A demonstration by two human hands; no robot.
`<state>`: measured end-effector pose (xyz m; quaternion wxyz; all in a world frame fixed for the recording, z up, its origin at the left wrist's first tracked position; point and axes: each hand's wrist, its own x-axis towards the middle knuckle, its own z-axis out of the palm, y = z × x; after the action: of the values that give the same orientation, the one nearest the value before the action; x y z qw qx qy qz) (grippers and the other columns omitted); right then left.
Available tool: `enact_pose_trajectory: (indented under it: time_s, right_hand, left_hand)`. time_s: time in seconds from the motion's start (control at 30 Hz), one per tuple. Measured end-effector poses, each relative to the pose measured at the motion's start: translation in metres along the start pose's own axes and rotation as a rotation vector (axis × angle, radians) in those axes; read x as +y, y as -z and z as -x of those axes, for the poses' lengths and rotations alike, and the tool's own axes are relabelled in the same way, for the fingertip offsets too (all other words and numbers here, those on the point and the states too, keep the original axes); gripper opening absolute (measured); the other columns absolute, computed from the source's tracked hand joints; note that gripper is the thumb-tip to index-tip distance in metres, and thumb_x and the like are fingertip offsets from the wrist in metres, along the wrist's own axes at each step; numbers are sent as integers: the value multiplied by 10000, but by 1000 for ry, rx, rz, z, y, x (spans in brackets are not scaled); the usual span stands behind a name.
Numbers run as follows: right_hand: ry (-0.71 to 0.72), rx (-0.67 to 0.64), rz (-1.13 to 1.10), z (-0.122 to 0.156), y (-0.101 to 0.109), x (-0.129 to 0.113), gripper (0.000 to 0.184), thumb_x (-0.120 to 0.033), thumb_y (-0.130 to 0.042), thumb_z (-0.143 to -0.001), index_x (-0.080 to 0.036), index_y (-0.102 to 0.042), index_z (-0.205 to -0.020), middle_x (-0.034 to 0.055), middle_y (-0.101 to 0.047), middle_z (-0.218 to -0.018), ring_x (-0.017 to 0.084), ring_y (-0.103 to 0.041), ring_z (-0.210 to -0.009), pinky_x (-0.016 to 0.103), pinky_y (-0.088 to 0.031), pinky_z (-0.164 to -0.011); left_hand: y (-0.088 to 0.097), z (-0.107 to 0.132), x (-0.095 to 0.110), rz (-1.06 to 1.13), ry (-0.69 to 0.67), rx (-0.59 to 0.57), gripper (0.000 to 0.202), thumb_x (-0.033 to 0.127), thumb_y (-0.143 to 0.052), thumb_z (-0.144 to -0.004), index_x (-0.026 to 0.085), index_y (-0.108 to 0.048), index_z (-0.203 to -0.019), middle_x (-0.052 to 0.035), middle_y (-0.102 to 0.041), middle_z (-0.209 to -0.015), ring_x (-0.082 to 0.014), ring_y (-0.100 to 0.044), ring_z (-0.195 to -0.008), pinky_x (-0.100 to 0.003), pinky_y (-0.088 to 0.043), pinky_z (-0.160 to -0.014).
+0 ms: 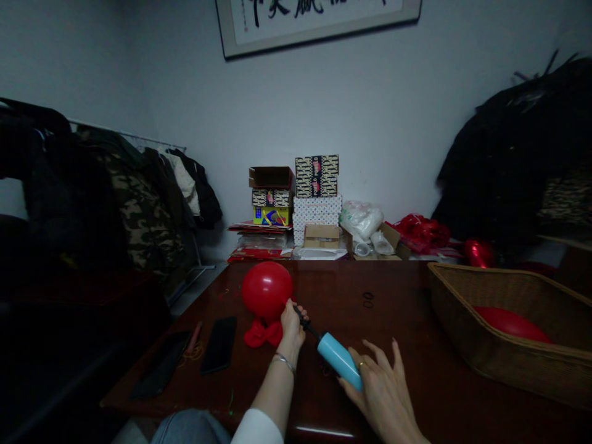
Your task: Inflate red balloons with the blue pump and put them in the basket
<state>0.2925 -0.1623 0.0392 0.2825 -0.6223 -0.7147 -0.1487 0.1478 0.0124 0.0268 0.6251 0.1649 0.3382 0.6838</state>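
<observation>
A round red balloon (266, 288), inflated, sits over the dark wooden table (393, 302). My left hand (292, 325) is closed on the balloon's neck where it meets the black nozzle of a light blue hand pump (338, 359). My right hand (380, 385) wraps the pump's near end, with the upper fingers spread. Below the balloon lies a small heap of limp red balloons (261, 333).
Two dark phones (219, 353) and a pink pen lie at the table's left. A wicker basket (518, 364) on the right holds another red balloon (511, 324). Stacked boxes (316, 197), bags and red decorations stand beyond the far edge. Coats hang on both sides.
</observation>
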Motion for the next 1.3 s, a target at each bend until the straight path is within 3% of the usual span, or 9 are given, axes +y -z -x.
enact_pose_trajectory:
  time_s: [0.17, 0.37, 0.63, 1.0, 1.3]
  right_hand:
    - [134, -7, 36, 22, 3, 27, 395, -454, -577, -789, -223, -610, -1109, 34, -700, -982, 290, -533, -1103, 599, -20, -1080]
    - [137, 23, 69, 33, 9, 37, 405, -470, -586, -781, -231, -606, -1107, 27, -703, -974, 290, -539, -1094, 598, 4, -1076]
    - [99, 16, 63, 27, 10, 27, 423, -462, -609, -765, -201, -614, -1098, 28, -703, -943, 299, -535, -1094, 619, -7, -1066]
    - [-100, -102, 44, -17, 6, -11, 407, -376, -649, -743, -152, -640, -1084, 81, -703, -881, 303, -524, -1116, 589, -31, -1088]
    - [-108, -116, 32, -20, -2, -18, 433, -386, -656, -741, -144, -634, -1100, 87, -701, -891, 309, -513, -1130, 581, -26, -1092]
  left_hand:
    - [3, -10, 16, -7, -17, 47, 255, 323, -507, -864, 179, -417, -674, 51, -410, -484, -64, -394, -371, -163, -282, -370]
    - [1, -17, 21, 18, -5, 67, 245, 302, -509, -868, 177, -415, -680, 54, -410, -484, -63, -401, -367, -155, -285, -372]
    - [-3, -6, 12, 15, 19, 16, 253, 308, -493, -878, 181, -412, -676, 58, -399, -470, -60, -376, -357, -161, -279, -375]
    - [-14, 21, -14, -10, 88, -29, 258, 359, -543, -841, 188, -413, -697, 45, -433, -505, -73, -405, -387, -183, -315, -398]
    - [-9, 18, -11, -34, 74, 14, 230, 309, -494, -866, 186, -409, -691, 53, -413, -486, -69, -386, -375, -183, -302, -388]
